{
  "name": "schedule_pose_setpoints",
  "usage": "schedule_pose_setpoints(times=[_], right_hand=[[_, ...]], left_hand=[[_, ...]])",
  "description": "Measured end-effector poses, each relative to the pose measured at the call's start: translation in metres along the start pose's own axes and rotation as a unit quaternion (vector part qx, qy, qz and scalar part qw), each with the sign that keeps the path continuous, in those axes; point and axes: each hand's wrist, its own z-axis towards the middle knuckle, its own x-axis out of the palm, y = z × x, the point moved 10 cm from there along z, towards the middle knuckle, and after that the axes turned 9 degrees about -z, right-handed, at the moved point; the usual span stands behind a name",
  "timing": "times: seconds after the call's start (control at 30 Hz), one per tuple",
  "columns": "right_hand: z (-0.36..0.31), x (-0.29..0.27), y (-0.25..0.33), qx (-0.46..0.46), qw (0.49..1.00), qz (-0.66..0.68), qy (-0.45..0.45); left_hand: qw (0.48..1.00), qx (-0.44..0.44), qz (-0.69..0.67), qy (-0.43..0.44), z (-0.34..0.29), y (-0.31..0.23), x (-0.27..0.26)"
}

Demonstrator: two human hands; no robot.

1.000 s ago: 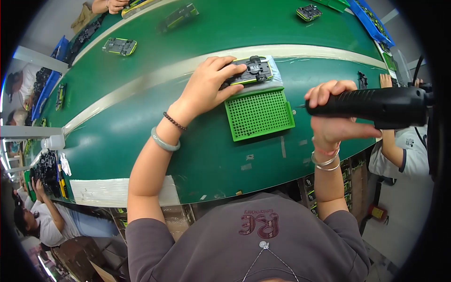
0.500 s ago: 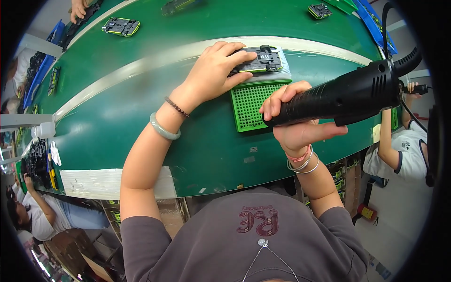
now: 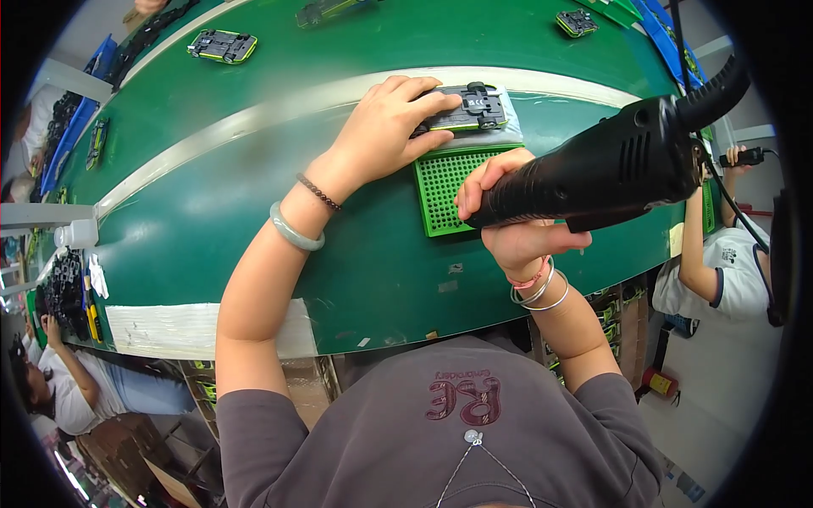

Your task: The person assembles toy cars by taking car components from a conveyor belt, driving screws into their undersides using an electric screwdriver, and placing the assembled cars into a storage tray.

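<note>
My left hand (image 3: 391, 125) grips one end of an upside-down toy car (image 3: 474, 108), thumb on the near side and fingers across its dark underside. The car has yellow-green edges and lies on a pale pad (image 3: 511, 134) behind a green perforated tray (image 3: 440, 193). Wrapped round a black electric screwdriver (image 3: 593, 173) is my right hand (image 3: 508, 207), above the tray's right side with the thumb stretched along below. The tool's tip is hidden by my fingers, and its cable rises at the upper right.
More upturned toy cars, one (image 3: 223, 46) at far left and another (image 3: 577, 23) at far right, lie past the pale curved strip (image 3: 279, 106). A white bottle (image 3: 78, 234) stands at the left edge. Co-workers sit on both sides; a fire extinguisher (image 3: 660, 383) stands lower right.
My right hand and the screwdriver have shifted slightly left, and the cable end has swung. The far-left cars have moved a little right. A co-worker's hand at upper left has drawn back. My left hand stays put.
</note>
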Motion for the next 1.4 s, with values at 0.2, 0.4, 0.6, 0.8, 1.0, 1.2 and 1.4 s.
schedule_pose_setpoints(times=[0.2,0.4,0.6,0.8,1.0,1.2,1.4], right_hand=[[0.026,-0.023,0.058,-0.131,0.984,0.124,0.003],[0.084,-0.056,0.095,-0.234,0.962,0.144,0.0],[0.112,-0.072,0.05,-0.13,0.984,0.071,-0.095],[0.114,-0.072,0.036,-0.112,0.987,0.027,-0.111],[0.114,-0.064,0.036,-0.115,0.987,-0.004,-0.111],[0.118,-0.062,0.024,-0.1,0.989,-0.029,-0.106],[0.124,-0.056,0.025,-0.136,0.986,-0.016,-0.093]], left_hand=[[1.0,-0.002,-0.002,-0.001,0.001,-0.001,-0.001],[1.0,0.0,-0.008,0.006,0.002,-0.006,-0.004],[1.0,0.002,-0.014,0.011,0.003,-0.008,-0.003],[1.0,-0.001,-0.012,0.009,0.004,-0.008,-0.004],[1.0,-0.004,-0.014,0.009,0.005,-0.008,-0.005],[1.0,0.004,-0.002,0.014,0.006,-0.01,-0.005],[1.0,0.0,0.0,0.016,0.007,-0.01,-0.005]])
